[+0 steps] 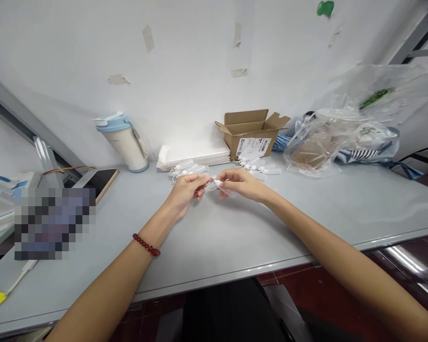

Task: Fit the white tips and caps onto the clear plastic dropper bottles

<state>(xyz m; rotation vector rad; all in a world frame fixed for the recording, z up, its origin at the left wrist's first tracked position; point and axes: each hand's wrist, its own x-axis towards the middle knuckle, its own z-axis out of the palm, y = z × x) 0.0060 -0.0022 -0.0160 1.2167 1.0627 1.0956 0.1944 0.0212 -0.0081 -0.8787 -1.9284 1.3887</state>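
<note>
In the middle of the desk my right hand [240,183] is closed in a pinch on a small translucent plastic tube with a white tip [218,183]. Close beside it, my left hand [190,187] pinches a thin white string [211,188] at that tip. The fingertips of the two hands are a short gap apart, above the desktop. Just behind my left hand lies a small pile of similar white-tipped tubes [189,168], with loops of string. Another group of tubes [258,164] lies behind my right hand.
A stack of flat white sleeves [196,157] and an open cardboard box [249,137] stand against the wall. To the left are a tumbler [124,145], a phone [105,183] and a blurred-out item [55,223]. A clear plastic bag [317,142] sits at right on the grey desk [228,237].
</note>
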